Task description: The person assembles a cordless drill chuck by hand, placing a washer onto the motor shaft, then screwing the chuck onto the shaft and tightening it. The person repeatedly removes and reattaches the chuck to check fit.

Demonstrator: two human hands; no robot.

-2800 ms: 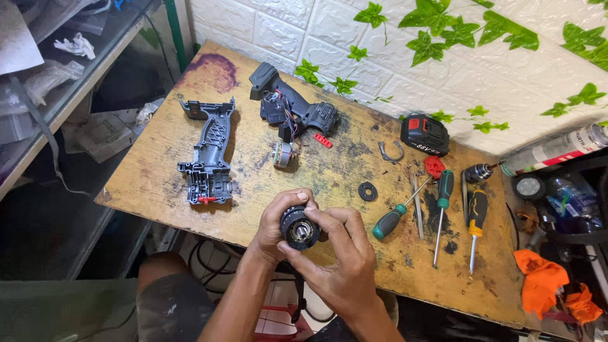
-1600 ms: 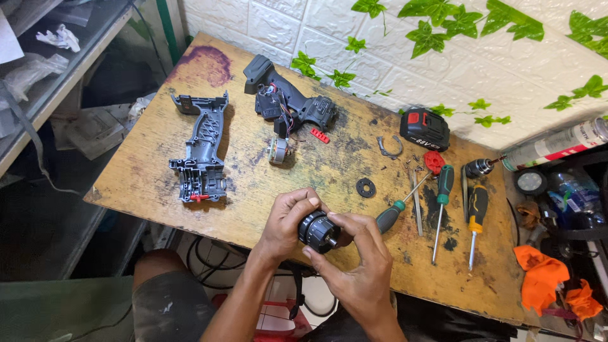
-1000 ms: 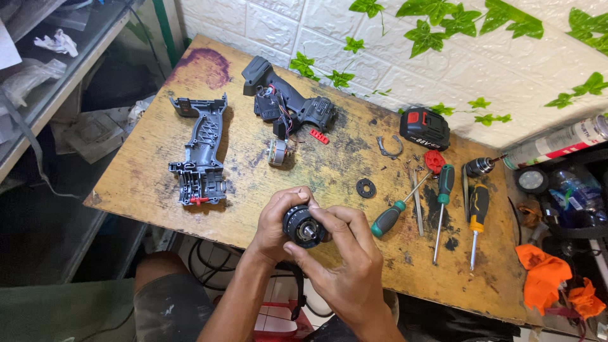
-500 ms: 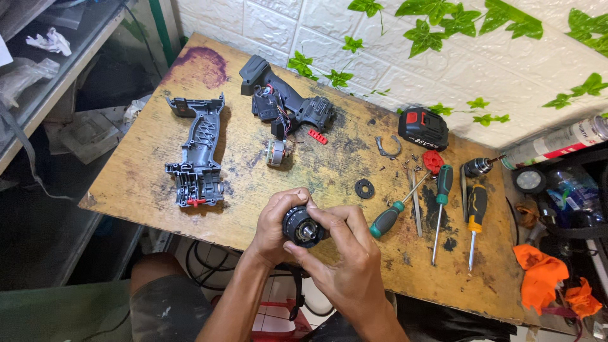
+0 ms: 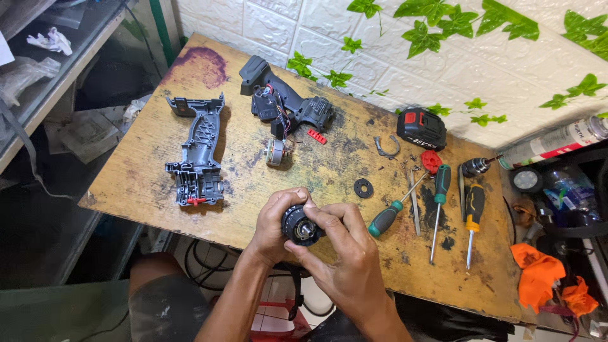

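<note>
Both of my hands hold a round black gearbox part (image 5: 300, 228) with a metal centre, just above the near edge of the wooden table (image 5: 145, 177). My left hand (image 5: 275, 225) cups it from the left and underneath. My right hand (image 5: 345, 250) grips it from the right, with fingertips on its face. Farther back lie an open dark drill housing half (image 5: 197, 152), the other drill half with wires showing (image 5: 285, 104) and a small silver motor (image 5: 276, 152).
To the right lie a black washer (image 5: 363, 188), a metal clip (image 5: 386, 147), a black and red battery (image 5: 421, 128), green-handled screwdrivers (image 5: 386, 218), a yellow-handled screwdriver (image 5: 472, 215), a drill chuck (image 5: 475, 167) and orange rags (image 5: 544, 278). A spray can (image 5: 551, 142) leans at the wall.
My hands have kept turning the gearbox part between them; it tilted sideways about 1.6 s ago and now faces up again. The things on the table have not moved.
</note>
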